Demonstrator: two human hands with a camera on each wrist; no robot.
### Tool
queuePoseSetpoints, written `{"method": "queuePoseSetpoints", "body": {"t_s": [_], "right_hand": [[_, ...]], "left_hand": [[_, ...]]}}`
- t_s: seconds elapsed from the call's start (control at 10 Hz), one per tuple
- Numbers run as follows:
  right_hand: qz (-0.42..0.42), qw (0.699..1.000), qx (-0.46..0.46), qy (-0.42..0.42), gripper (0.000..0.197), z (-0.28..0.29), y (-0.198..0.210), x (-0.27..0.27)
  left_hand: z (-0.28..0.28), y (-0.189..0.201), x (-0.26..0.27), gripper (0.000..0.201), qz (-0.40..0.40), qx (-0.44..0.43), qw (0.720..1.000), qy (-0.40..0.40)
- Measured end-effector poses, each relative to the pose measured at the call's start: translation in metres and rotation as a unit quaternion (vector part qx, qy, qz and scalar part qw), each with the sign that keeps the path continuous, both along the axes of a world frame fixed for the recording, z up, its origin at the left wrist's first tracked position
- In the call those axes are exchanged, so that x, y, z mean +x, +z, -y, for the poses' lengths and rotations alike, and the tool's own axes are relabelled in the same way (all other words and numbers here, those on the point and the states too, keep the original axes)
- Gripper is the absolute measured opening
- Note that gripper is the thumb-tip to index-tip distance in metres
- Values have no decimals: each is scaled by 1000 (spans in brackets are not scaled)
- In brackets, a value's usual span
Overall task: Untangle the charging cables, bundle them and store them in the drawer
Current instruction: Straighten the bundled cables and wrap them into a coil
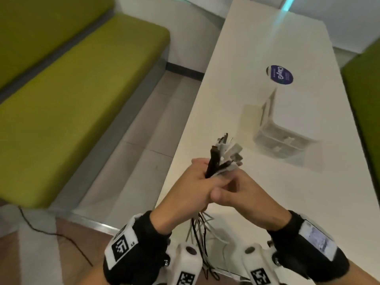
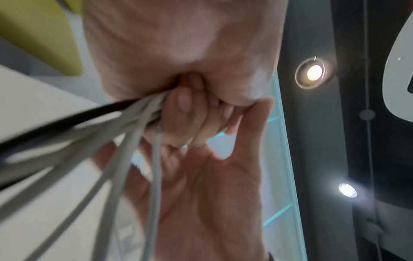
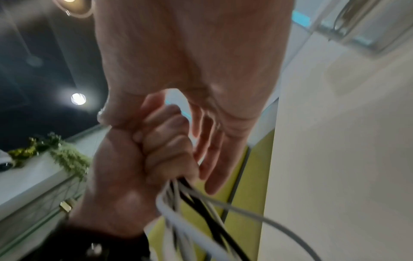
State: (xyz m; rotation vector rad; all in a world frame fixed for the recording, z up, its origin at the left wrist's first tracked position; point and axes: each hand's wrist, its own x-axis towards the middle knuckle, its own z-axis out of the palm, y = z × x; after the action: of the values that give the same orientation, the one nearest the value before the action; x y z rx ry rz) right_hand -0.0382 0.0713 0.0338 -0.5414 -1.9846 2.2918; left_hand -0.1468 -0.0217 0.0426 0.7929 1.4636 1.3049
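Left hand (image 1: 192, 183) is clenched round the cables (image 1: 223, 155), plug ends fanned above the fist, tails hanging below, presumably to level the ends for bundling. Right hand (image 1: 236, 192) rests against it, fingers relaxed, grasping nothing. Cables are held near the drawer unit (image 1: 287, 128), over the surface (image 1: 267, 202).

Charging cables (image 1: 223, 159): smooth plastic sheathing, white, grey and black, faintly glossy. Table (image 1: 257, 58): smooth white laminate with soft sheen. Drawer unit (image 1: 287, 128): translucent frosted plastic, matt white top. Bench (image 1: 82, 83): matt olive-green upholstery cloth. Wrist bands (image 1: 144, 239): black knitted fabric carrying printed paper-like markers.
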Motion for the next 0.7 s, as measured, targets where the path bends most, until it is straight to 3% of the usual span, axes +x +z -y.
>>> {"method": "queuePoseSetpoints", "body": {"t_s": [0.1,0.2,0.4,0.5,0.6,0.7], "right_hand": [[0,998,-26,52,49,19,6,-39],[14,995,1,103,32,30,19,-80],[58,984,144,88,28,69,28,-146],[54,982,168,64,30,96,28,-174],[97,957,250,113,27,117,32,-208],[146,932,286,167,35,132,28,-237]], "left_hand": [[15,13,-35,56,-60,10,997,39],[30,30,-68,56,-102,0,991,90],[54,56,-119,56,-164,-12,980,115],[72,60,-146,52,-189,6,974,122],[93,62,-172,54,-220,24,966,136],[116,64,-204,57,-239,22,957,163]]}}
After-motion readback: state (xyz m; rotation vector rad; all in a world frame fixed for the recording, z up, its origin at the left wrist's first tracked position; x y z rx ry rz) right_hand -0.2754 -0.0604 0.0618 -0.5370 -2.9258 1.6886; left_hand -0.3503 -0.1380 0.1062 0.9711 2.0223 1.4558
